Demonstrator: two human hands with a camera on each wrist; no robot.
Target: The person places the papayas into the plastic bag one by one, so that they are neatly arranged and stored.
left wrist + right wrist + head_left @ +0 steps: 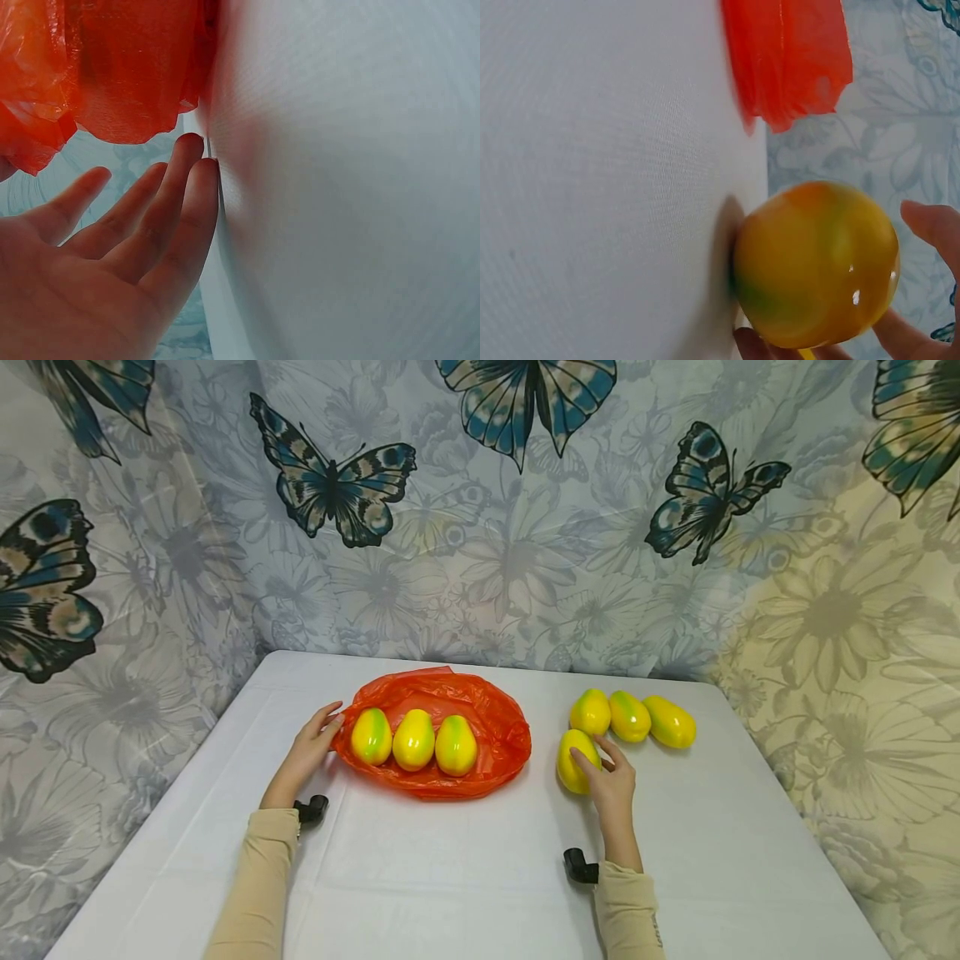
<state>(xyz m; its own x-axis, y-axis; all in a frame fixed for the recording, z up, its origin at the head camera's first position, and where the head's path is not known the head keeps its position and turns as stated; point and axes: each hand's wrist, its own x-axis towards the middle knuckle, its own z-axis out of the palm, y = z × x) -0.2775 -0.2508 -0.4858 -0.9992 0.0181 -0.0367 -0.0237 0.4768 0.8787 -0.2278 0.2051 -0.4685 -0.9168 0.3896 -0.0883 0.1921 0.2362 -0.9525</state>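
A red plastic bag lies spread on the table with three glossy yellow-green toy mangoes in a row on it. At the bag's left edge is my left hand; in the left wrist view its fingers are extended and spread beside the bag. My right hand is around a yellow mango resting on the table right of the bag. The right wrist view shows the thumb apart from this mango, with other fingers at its lower side, partly hidden.
Three more mangoes lie in a row behind the right hand. White cloth covers the table. Behind it hangs a butterfly-patterned backdrop. Black wrist-worn pieces stick out at both wrists.
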